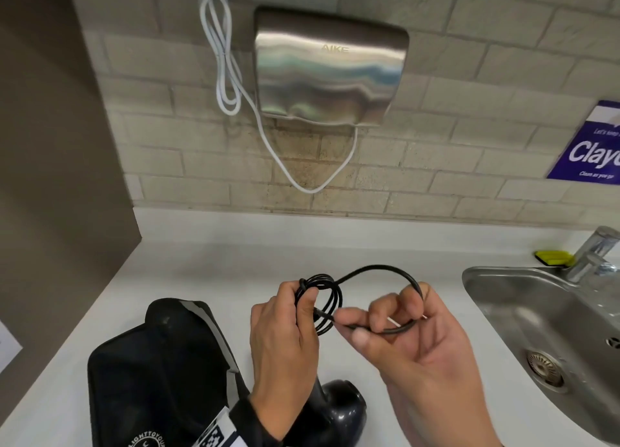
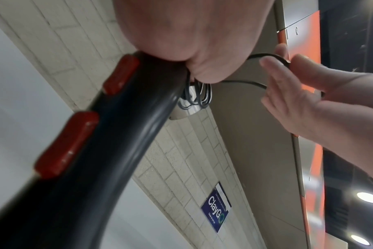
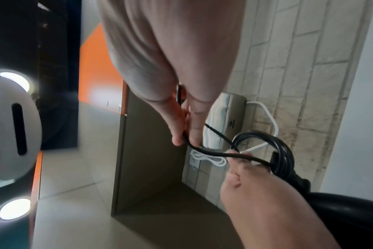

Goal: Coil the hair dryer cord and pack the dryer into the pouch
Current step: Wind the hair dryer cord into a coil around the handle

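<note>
In the head view a black hair dryer hangs low over the white counter, its body under my left wrist. My left hand grips several small loops of the black cord. The left wrist view shows the dryer's handle, with red switches, running up into that palm beside the loops. My right hand pinches the cord just right of the coil. A larger loop arches over its curled fingers. The black pouch lies on the counter to the left.
A steel sink with a tap and a yellow sponge is on the right. On the tiled wall hang a metal hand dryer, its white cable and a blue sign. A brown panel bounds the left.
</note>
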